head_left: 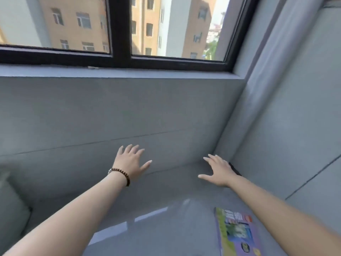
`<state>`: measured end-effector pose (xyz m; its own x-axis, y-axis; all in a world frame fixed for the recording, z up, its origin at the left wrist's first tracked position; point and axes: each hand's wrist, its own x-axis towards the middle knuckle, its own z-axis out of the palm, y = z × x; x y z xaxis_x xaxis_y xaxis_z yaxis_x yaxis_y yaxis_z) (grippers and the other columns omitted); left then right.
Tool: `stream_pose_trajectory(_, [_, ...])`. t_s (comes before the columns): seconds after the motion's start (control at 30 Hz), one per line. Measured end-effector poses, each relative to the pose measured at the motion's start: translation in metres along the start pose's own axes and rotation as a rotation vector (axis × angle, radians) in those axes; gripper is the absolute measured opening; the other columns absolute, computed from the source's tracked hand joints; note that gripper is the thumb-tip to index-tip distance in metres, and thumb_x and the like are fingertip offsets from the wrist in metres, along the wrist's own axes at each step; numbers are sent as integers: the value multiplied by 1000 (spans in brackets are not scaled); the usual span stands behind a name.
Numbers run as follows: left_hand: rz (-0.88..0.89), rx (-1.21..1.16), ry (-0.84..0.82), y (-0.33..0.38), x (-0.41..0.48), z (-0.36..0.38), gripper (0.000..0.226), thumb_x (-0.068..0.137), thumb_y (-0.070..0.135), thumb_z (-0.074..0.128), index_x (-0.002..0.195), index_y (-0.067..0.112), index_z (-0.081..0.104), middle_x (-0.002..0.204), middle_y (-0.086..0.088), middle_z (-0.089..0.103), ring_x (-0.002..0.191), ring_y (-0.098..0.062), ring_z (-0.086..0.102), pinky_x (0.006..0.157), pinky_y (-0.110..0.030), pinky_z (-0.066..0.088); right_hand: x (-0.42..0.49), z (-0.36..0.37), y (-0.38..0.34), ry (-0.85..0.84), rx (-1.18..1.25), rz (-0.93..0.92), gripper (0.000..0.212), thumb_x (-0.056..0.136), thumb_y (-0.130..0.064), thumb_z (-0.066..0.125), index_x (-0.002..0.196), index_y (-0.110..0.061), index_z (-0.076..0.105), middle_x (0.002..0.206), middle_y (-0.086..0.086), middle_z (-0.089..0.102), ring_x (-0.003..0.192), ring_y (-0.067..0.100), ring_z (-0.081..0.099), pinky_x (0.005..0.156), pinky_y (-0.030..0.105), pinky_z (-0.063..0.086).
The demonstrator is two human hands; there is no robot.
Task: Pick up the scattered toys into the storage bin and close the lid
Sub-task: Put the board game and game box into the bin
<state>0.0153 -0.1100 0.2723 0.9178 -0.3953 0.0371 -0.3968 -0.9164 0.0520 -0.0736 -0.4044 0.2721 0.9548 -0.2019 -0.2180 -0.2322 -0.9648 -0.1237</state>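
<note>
Head view: left hand (132, 163) and right hand (218, 170) both spread, holding nothing. Colourful flat pack (238, 233) lies on the floor (166, 228) beside the right forearm, long axis running forward; right hand nearer; storage bin not visible

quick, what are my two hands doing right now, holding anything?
Left hand: open, fingers spread, holding nothing.
Right hand: open, fingers spread, holding nothing.

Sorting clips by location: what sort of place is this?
Likely an upper-floor room at home: a black-framed window facing apartment blocks, grey walls meeting in a corner, a colourful flat book on the glossy surface.
</note>
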Motion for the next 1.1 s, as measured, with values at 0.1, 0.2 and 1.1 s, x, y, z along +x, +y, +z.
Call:
stream_pose_trajectory(0.1, [143, 10, -72, 79, 17, 41, 63, 92, 61, 28, 145, 26, 28, 155, 3, 22, 144, -18, 14, 118, -39, 5, -31, 42, 86, -56, 68, 149, 85, 85, -61, 51, 150, -24, 12, 159, -1, 3, 147, 21, 2, 119, 39, 9])
stream_pose_trajectory(0.2, [260, 20, -150, 146, 23, 90, 62, 92, 61, 28, 144, 26, 29, 154, 3, 24, 144, -18, 16, 117, -39, 7, -62, 93, 153, -157, 119, 286, 87, 85, -60, 52, 151, -23, 10, 159, 0, 1, 147, 22, 3, 118, 37, 9])
stream_pose_trajectory(1.1, [-235, -922, -1016, 368, -11, 353, 78, 86, 53, 53, 147, 23, 14, 151, -1, 32, 133, -23, 40, 110, -40, 34, -99, 350, 301, -4, 1151, 901, 31, 76, -28, 75, 98, -18, 55, 110, 3, 59, 100, 18, 57, 91, 32, 48])
